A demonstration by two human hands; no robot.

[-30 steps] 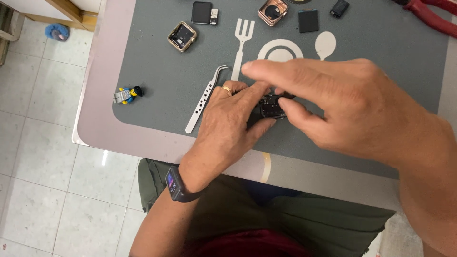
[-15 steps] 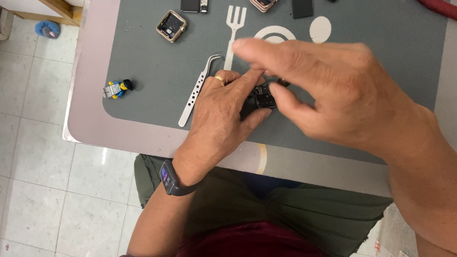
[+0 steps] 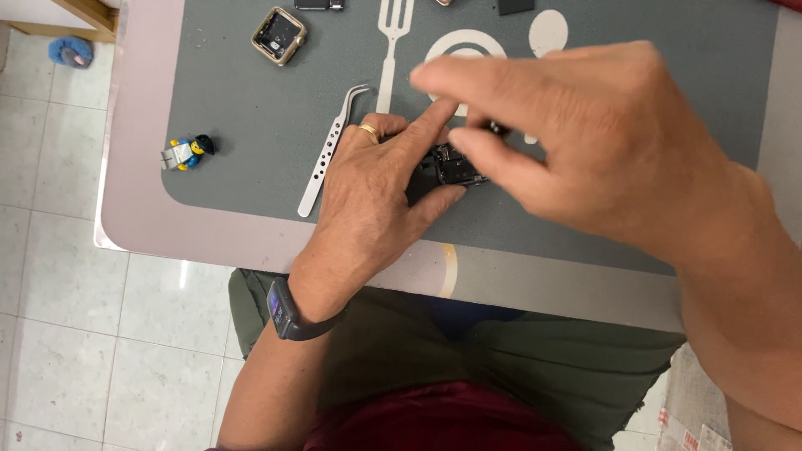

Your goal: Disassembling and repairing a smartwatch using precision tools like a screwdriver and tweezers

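small black part point(image 3: 451, 165): mostly buried under both hands, can't make out what it really is
right hand point(image 3: 601, 150): motion-blurred, its grip is unclear
dark items point(image 3: 317, 3): chopped off by the top edge
blue thing on the floor point(image 3: 70, 52): too small to tell

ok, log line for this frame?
left hand: pins small black part on mat | right hand: fingertips at part | tweezers: on mat, left of hands | toy figure: idle

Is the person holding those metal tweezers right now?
No, the tweezers lie untouched on the grey mat beside the left hand.
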